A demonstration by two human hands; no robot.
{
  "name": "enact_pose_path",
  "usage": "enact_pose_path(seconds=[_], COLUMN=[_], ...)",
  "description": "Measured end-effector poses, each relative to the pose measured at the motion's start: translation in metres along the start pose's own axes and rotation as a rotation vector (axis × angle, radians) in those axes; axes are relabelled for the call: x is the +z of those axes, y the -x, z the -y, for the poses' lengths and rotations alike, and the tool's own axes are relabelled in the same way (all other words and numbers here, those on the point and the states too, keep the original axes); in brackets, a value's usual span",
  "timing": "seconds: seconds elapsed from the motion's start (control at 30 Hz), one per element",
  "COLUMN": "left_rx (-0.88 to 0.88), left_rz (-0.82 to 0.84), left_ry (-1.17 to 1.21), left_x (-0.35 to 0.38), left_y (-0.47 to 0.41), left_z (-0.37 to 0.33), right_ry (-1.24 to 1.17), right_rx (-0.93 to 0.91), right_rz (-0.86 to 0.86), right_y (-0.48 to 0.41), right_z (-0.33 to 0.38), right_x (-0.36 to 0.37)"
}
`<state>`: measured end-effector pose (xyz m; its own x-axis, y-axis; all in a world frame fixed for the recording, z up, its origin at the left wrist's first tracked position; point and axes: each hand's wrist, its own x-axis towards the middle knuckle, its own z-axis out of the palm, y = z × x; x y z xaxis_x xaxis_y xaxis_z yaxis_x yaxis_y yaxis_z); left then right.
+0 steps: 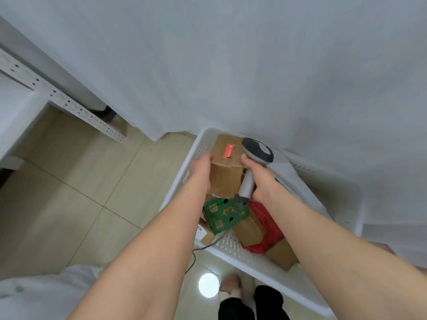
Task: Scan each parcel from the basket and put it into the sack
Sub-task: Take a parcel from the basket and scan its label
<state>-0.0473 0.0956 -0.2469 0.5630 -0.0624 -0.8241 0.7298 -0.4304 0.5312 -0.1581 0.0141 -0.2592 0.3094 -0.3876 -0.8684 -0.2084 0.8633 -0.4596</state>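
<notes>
Head view, the only one.

Left hand grasps the left side of the brown parcel, thumb on the top edge. The other fingers are hidden behind the box, so how deep the hold goes can't be told. The parcel is in the far end of the white basket, sitting higher than the other parcels. Whether it is lifted or resting on them is unclear.

Right hand is clenched round the scanner handle, with the head just over the parcel's right top edge, beside the red label.

Risks, as I judge them:
- The parcel is held one-handed and from the side only. It could pivot or slip and drop onto the green box below.
- No barcode is readable on the top face. The red label may not be the code, and a scan here could fail or need the box turned.
- With the scanner head this close to the box, the read may miss, or the head may knock the parcel.
- The cable runs over the near rim of the basket. It could snag on the loose parcels or the red bag when the scanner pulls away.
- The white fabric at lower left is probably the sack. It lies well apart from the basket, so the carry across is long for a weak grip.
</notes>
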Motion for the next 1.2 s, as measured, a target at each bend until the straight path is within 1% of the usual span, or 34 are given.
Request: enact_pose_path(seconds=[0.13, 0.27, 0.43, 0.53, 0.63, 0.73, 0.83, 0.93, 1.1, 1.2], left_rx=[0.015, 0.045, 0.163, 0.194, 0.157, 0.151, 0.131, 0.117, 0.122, 0.195], left_rz=[0.078, 0.154, 0.215, 0.223, 0.264, 0.302, 0.386, 0.447, 0.479, 0.45], left_ry=[-0.036, -0.051, -0.132, -0.243, -0.337, -0.3, -0.202, -0.184, -0.234, -0.246], left_x=[-0.014, -0.024, -0.027, -0.029, -0.035, -0.037, -0.031, -0.028, -0.041, -0.05], left_y=[0.067, 0.12, 0.175, 0.212, 0.241, 0.279, 0.319, 0.362, 0.421, 0.449], left_z=[-0.018, -0.034, -0.045, -0.051, -0.051, -0.051, -0.049, -0.048, -0.041, -0.038], right_ry=[0.012, -0.064, -0.149, -0.133, -0.068, 0.028, 0.043, 0.021, 0.034, 0.072], right_rx=[0.001, 0.022, 0.048, 0.003, -0.065, -0.123, -0.154, -0.191, -0.271, -0.307], right_rz=[-0.031, -0.027, -0.063, -0.075, -0.123, -0.171, -0.192, -0.164, -0.08, -0.065], right_y=[0.064, 0.118, 0.179, 0.212, 0.241, 0.266, 0.296, 0.331, 0.388, 0.412], right_z=[0.016, 0.03, 0.038, 0.045, 0.054, 0.063, 0.07, 0.08, 0.092, 0.095], right_x=[-0.005, -0.012, -0.03, -0.046, -0.066, -0.085, -0.103, -0.119, -0.139, -0.145])
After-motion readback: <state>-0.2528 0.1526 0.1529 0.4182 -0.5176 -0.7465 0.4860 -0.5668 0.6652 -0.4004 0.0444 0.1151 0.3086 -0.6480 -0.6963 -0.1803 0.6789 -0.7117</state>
